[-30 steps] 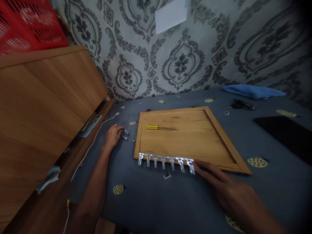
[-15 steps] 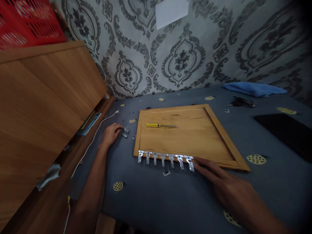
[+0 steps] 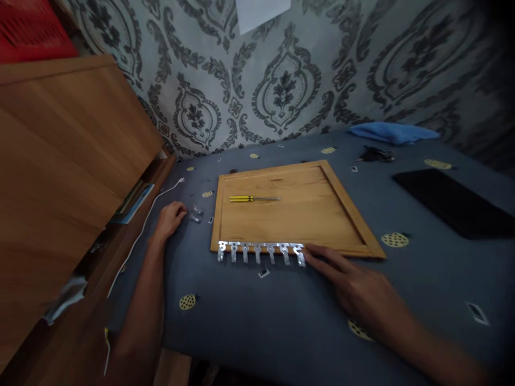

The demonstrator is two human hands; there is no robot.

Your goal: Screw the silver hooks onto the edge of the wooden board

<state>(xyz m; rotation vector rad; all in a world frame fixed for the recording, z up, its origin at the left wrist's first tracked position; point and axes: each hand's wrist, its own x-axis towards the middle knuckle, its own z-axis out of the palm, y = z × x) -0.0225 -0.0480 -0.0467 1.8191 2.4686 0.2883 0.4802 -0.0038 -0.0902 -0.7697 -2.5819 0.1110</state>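
A wooden panel [image 3: 289, 214] with a raised frame lies on the dark bedspread. Along its near edge runs a silvery hook rail [image 3: 258, 253], with several hooks hanging over the edge. At the rail's right end, the fingers of my right hand [image 3: 358, 284] close on its last piece. A screwdriver [image 3: 242, 199] with a yellow and black handle rests on the panel. To the panel's left, my left hand [image 3: 170, 219] is on the bedspread, fingertips pinched together. Just beside those fingertips lie a few loose shiny hooks [image 3: 196, 214]; what the fingers hold is too small to make out.
A wooden cabinet [image 3: 72, 145] stands at the left, and a white cable [image 3: 149, 220] runs along its base. On the right are a black flat item [image 3: 458, 203], a dark small object [image 3: 374, 154] and a blue cloth [image 3: 394, 132] near the patterned wall.
The view has shifted, so everything appears a little further left and mostly higher. Both hands keep their places by the rail and the loose hooks.
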